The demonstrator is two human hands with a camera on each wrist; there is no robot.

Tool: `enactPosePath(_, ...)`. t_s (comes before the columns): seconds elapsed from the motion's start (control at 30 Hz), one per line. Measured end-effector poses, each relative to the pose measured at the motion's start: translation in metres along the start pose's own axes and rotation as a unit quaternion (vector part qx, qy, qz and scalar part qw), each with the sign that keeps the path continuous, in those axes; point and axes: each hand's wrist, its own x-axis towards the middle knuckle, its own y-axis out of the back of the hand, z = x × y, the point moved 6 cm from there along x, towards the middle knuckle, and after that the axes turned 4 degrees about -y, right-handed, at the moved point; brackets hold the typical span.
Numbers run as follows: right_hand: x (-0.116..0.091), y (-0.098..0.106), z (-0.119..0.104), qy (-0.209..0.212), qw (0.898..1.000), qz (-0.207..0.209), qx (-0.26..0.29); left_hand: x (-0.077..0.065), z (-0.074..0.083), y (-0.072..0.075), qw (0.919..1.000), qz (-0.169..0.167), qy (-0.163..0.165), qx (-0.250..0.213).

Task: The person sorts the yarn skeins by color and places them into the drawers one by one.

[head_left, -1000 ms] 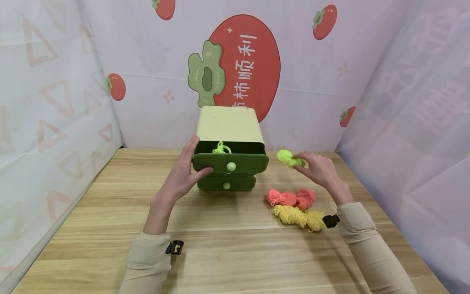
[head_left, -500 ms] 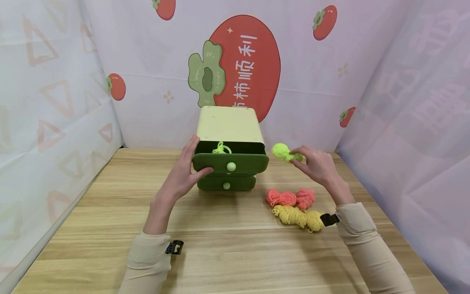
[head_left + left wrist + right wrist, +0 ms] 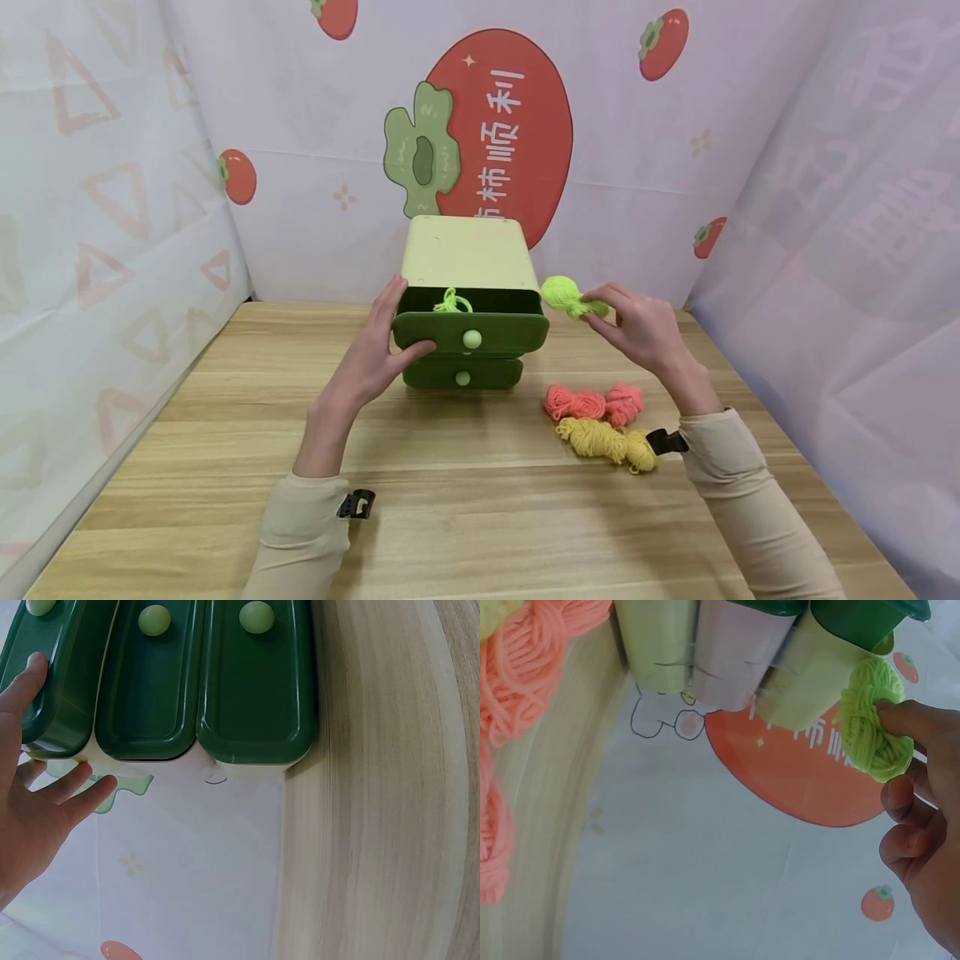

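From my end, starting at the left, I have the left hand (image 3: 363, 362) spread, thumb on the front of the top drawer (image 3: 510, 335) and fingers along its left side; it hasn't shifted. The drawer is pulled out of the cabinet (image 3: 472, 254), with a loop of lime yarn (image 3: 453, 302) showing over its front.

What has changed is the lime skein (image 3: 561, 295): I see it farther left and higher than a second ago, now just beside the cabinet's right front edge. I can't tell whether they touch. I judge the skein close to the drawer's opening, but it is still outside.

On the table's near right, the coral yarn (image 3: 588, 406) and, nearer, the yellow yarn (image 3: 592, 438) lie unmoved. Farthest right, I have the right hand (image 3: 645, 333) pinching the skein's right end between thumb and fingers.
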Motion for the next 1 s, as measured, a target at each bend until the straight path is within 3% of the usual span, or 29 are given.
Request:
enactPosePath(0.6,0.031,0.006,-0.042,0.065,0.997,0.043,0.019,0.001,-0.001,0.0,1.0,0.002,-0.007,0.002)
enactPosePath(1.0,0.044,-0.001,-0.062,0.076,0.995,0.038,0.055,0.002,-0.001,0.0,1.0,0.004,-0.009,0.0)
